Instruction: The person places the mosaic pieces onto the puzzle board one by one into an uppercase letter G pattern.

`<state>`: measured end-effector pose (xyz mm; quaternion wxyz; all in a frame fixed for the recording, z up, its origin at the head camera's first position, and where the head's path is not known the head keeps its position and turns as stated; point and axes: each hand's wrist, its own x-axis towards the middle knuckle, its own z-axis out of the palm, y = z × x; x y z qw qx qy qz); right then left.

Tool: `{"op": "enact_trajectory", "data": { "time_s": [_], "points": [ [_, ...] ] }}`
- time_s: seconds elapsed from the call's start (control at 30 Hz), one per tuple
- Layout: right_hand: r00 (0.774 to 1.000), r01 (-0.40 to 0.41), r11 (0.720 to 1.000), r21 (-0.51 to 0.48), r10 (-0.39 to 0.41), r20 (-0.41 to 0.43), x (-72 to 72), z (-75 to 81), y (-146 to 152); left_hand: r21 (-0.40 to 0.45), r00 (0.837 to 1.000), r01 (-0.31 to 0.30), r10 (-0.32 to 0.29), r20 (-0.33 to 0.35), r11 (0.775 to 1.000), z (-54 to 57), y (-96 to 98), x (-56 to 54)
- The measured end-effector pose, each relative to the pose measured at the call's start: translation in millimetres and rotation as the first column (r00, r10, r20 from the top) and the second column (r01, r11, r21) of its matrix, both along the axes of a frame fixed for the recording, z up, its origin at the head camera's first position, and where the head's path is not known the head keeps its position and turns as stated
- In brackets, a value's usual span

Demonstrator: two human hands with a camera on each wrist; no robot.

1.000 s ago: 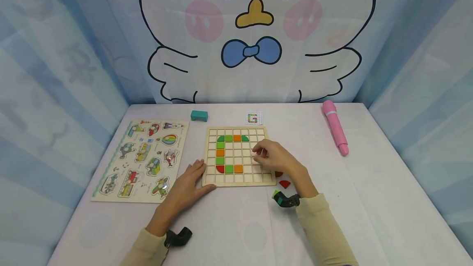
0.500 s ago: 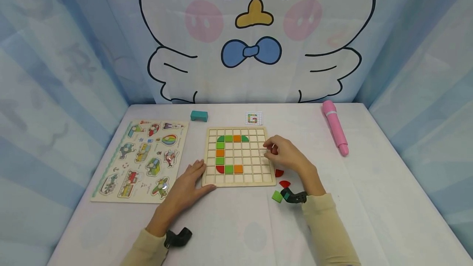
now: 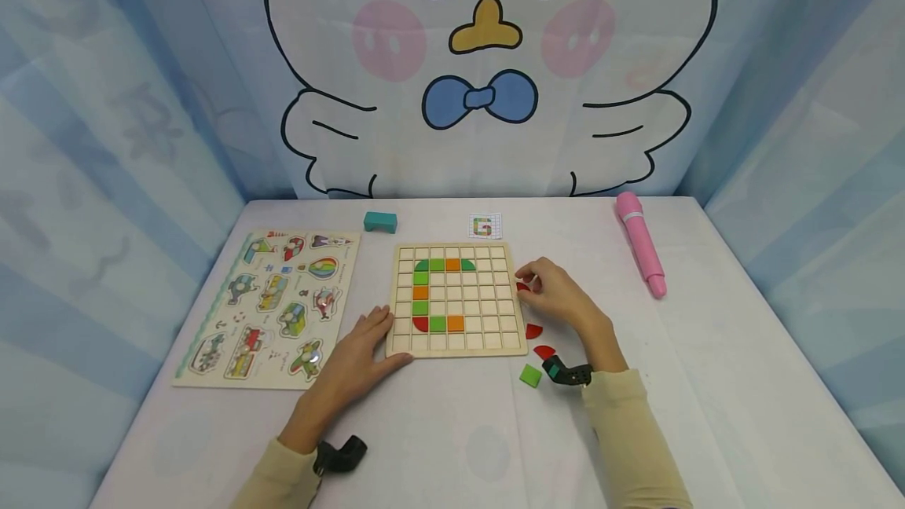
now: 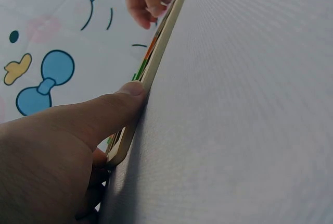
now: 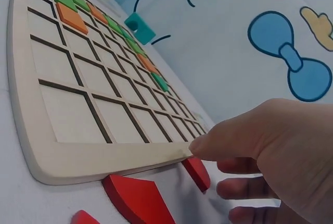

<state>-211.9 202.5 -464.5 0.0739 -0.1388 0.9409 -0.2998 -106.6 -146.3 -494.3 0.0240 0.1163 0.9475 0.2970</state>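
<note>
A wooden grid board [image 3: 488, 287] lies mid-table, with green, orange and red tiles in a C-like outline. My left hand [image 3: 360, 356] rests at its near left corner, fingers straight along the left edge and thumb [image 4: 130, 89] against the front edge. Just off the right edge, my right hand [image 3: 558, 293] hovers with thumb and fingers apart around a red quarter-round tile [image 5: 196, 174] on the table. In the right wrist view, the thumb tip overlaps the board rim right above that tile. Nearer me lie a second red tile [image 3: 533, 331], a third red tile [image 3: 544, 352] and a green square tile [image 3: 530, 375].
A picture puzzle board [image 3: 269, 309] lies at left. Behind the grid board are a teal block [image 3: 380, 222] and a small pattern card [image 3: 485, 226]. A pink rod with a rounded end [image 3: 641, 246] lies at back right. A printed curtain [image 3: 488, 155] stands behind the table.
My right hand has moved right, from over the grid board to beside its right edge at a red tile. The green tile, partly covered before, now shows fully. My left hand has stayed put.
</note>
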Motion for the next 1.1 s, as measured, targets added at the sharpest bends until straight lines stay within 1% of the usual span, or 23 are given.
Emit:
{"op": "enact_trajectory", "data": {
  "time_s": [0.27,0.5,0.7,0.93,1.1],
  "points": [
    [1.000,0.000,0.999,0.046,-0.001,0.018,-1.5,-5.8,2.4,-0.006,1.000,-0.004,0.004,0.005,1.000,-0.1,0.5,0.2],
    [1.000,-0.010,0.997,0.071,0.009,0.010,-1.0,-5.8,1.1,-0.003,1.000,-0.006,0.006,0.004,1.000,-0.5,0.6,0.4],
    [1.000,-0.002,0.999,0.054,0.001,0.011,-0.7,-5.3,1.2,-0.007,1.000,-0.004,0.004,0.012,1.000,-1.1,0.1,-0.7],
    [0.999,0.020,1.000,0.012,-0.020,0.037,-1.7,-3.9,1.3,-0.004,1.000,0.000,0.000,0.003,1.000,-1.5,-0.4,-0.7],
    [1.000,0.008,1.000,0.004,-0.008,0.020,-2.0,-2.2,1.6,-0.003,1.000,-0.001,0.001,-0.006,1.000,-2.3,-1.0,-0.9]
  ]
}}
